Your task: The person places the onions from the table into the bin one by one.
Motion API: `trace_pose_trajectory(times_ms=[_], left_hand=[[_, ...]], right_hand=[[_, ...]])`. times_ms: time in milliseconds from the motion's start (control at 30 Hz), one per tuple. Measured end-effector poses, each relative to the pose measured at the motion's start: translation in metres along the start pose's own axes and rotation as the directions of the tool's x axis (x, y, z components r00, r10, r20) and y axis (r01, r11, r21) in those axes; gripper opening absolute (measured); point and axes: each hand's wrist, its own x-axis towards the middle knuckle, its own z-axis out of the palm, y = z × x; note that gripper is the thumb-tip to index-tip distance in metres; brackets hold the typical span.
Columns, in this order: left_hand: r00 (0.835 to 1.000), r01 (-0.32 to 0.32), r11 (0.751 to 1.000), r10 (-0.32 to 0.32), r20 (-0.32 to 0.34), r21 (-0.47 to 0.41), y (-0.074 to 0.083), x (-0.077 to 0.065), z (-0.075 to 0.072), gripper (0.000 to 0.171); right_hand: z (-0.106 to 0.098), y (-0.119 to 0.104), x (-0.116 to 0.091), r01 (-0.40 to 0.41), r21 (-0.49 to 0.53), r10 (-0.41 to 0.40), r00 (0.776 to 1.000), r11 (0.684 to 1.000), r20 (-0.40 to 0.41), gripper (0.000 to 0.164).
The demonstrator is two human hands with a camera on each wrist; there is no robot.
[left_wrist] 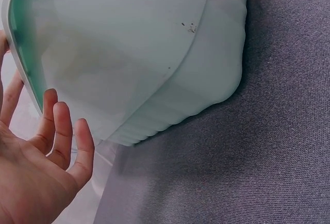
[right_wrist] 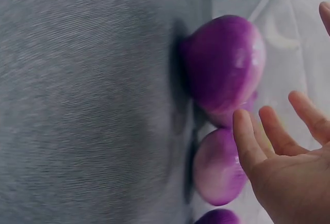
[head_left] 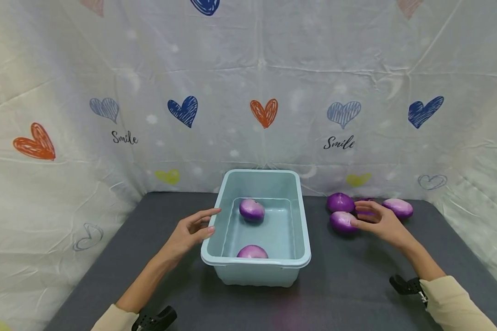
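A pale blue plastic basin (head_left: 256,264) holds two glossy purple onions, one farther back (head_left: 251,210) and one close to the near wall (head_left: 252,252), partly cut off by the rim. At the basin's left rim is my left hand (head_left: 192,230), its fingertips touching the edge and its other fingers loosely extended outside the wall. Several more purple onions lie to the right. My right hand (head_left: 378,221) reaches over them with fingers spread, thumb beside the nearest onion (head_left: 342,222). Behind it sits a darker onion (head_left: 339,202); another is mostly hidden by the fingers.
A paler onion (head_left: 398,208) lies at the far right of the group. The dark grey table (head_left: 339,285) ends at a white curtain (head_left: 232,138) printed with hearts, close behind the basin and onions.
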Motion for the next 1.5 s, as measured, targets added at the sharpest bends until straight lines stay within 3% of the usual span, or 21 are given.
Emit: trace_pose_trajectory(times_ms=[333, 667, 1000, 1500], left_hand=[[1.000, 0.004, 1.000, -0.004, -0.006, -0.001, -0.001, -0.002, 0.000, 0.047], [1.000, 0.006, 1.000, -0.006, -0.003, -0.010, -0.002, -0.004, 0.000, 0.047], [1.000, 0.005, 1.000, -0.005, -0.007, -0.017, -0.001, -0.003, 0.000, 0.047], [1.000, 0.022, 1.000, -0.022, -0.011, -0.014, 0.001, -0.002, 0.001, 0.047]], right_hand=[[0.011, 0.018, -0.001, -0.009, 0.053, 0.010, 1.000, 0.999, -0.014, 0.066], [0.019, 0.024, 0.007, -0.067, -0.001, 0.067, 0.998, 0.998, 0.003, 0.069], [0.022, 0.023, 0.016, -0.003, -0.035, 0.004, 1.000, 0.999, 0.006, 0.061], [0.021, 0.026, 0.015, -0.022, -0.015, 0.023, 1.000, 1.000, 0.019, 0.061]])
